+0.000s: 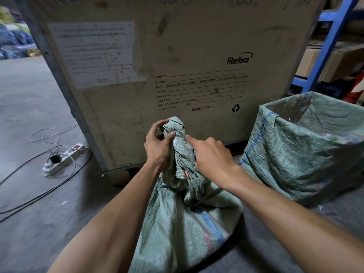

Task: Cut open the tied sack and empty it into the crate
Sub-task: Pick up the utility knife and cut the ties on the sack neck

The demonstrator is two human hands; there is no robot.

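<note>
both forearms reach out from the bottom edge toward the tied sack point(185, 229), which sits on the concrete floor point(35, 107) right in front of the person, its green woven body bulging low and its neck twisted into a rope that runs upward and slightly away. the left hand point(157, 143) has thumb and fingers curled round the very top of that neck point(177, 133), holding it upright. the right hand point(211, 154) sits lower and just to the right, touching the bunched cloth; its forefinger points across toward the left hand's thumb, but whether the other fingers are clamped on the fabric i cannot tell, since the back of the hand hides them. no blade shows in either hand. the neck's long axis stands nearly vertical, and the stretch between the two hands is where a cut would likely have to go, so the right hand looks the nearer one to work it. the crate point(177, 56), a tall board box with printed shipping marks, rises directly behind the sack, its rim well above the grip. an open green bag point(303, 146) stands to the right, and a power strip point(65, 156) with cables lies on the left.
</note>
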